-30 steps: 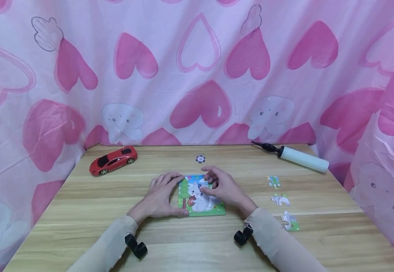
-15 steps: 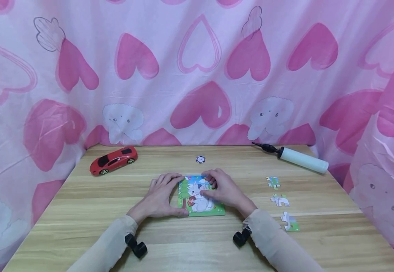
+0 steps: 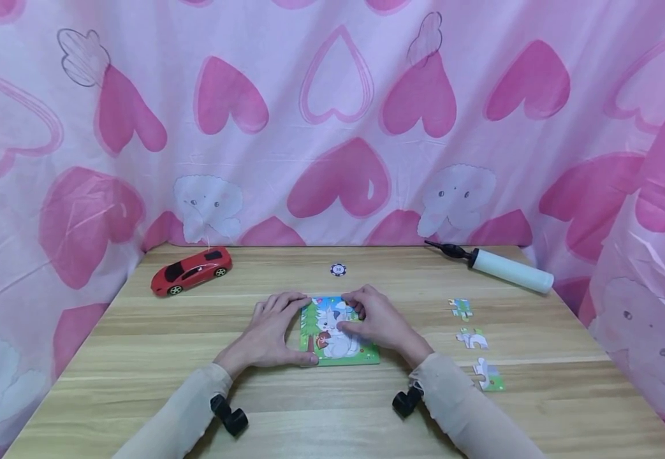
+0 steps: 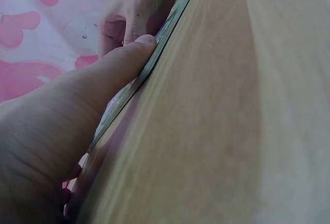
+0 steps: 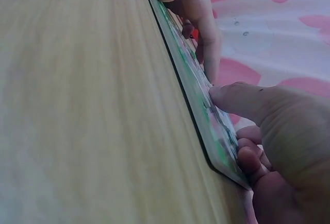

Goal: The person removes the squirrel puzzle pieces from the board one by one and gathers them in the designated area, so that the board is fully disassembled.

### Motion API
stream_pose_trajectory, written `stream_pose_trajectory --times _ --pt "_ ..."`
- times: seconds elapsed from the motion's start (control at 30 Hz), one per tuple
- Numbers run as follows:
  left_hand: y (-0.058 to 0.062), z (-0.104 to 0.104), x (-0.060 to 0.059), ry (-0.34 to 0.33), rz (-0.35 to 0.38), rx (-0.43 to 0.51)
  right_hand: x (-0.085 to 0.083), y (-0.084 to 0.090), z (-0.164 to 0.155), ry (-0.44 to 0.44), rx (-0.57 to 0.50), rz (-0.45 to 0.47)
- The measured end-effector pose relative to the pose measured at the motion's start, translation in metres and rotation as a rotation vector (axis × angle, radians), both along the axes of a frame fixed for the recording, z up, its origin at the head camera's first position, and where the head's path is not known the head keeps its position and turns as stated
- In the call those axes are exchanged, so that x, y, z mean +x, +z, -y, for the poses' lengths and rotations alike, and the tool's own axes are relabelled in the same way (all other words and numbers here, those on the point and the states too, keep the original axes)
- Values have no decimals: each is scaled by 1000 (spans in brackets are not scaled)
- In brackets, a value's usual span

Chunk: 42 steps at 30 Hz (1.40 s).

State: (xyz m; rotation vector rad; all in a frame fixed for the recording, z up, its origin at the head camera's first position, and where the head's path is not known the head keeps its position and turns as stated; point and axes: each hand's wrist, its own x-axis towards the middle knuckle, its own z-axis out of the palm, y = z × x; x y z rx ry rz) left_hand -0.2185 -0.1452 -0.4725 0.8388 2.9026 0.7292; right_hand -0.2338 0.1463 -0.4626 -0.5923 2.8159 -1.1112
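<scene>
In the head view a jigsaw puzzle (image 3: 340,347) with a white cartoon animal lies flat on the wooden table. My left hand (image 3: 269,328) braces its left side, fingers extended towards the far left corner and thumb on the front edge. My right hand (image 3: 382,319) bends over the upper right part, with the index fingertip at the far edge and the thumb on the picture. In the right wrist view that thumb (image 5: 240,98) touches the face of the puzzle (image 5: 198,100), while other fingers curl by its right edge. Whether a single piece lies between them is hidden.
Three loose jigsaw pieces (image 3: 472,338) lie in a column to the right. A poker chip (image 3: 338,269) lies behind the puzzle. Further out are a red toy car (image 3: 191,271) at far left and a balloon pump (image 3: 510,269) at far right. A pink heart-print curtain (image 3: 332,95) hangs behind the table.
My right index finger has come down from beyond the far edge onto it, and the right hand has lowered slightly. My left hand and the loose pieces stay put.
</scene>
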Motion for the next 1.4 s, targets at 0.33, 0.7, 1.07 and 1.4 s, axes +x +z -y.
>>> stream_pose_trajectory --times 0.33,0.7,1.07,1.4 --pt "-2 2 -1 -5 -1 1 -2 -3 1 22 -25 -12" --pt "-1 2 -2 -9 3 -7 -1 -2 4 -47 -75 13" --pt "0 1 -2 -8 0 -13 -3 -1 6 -94 -94 -27" --pt "0 1 -1 -14 2 4 -2 9 -1 -90 -159 19"
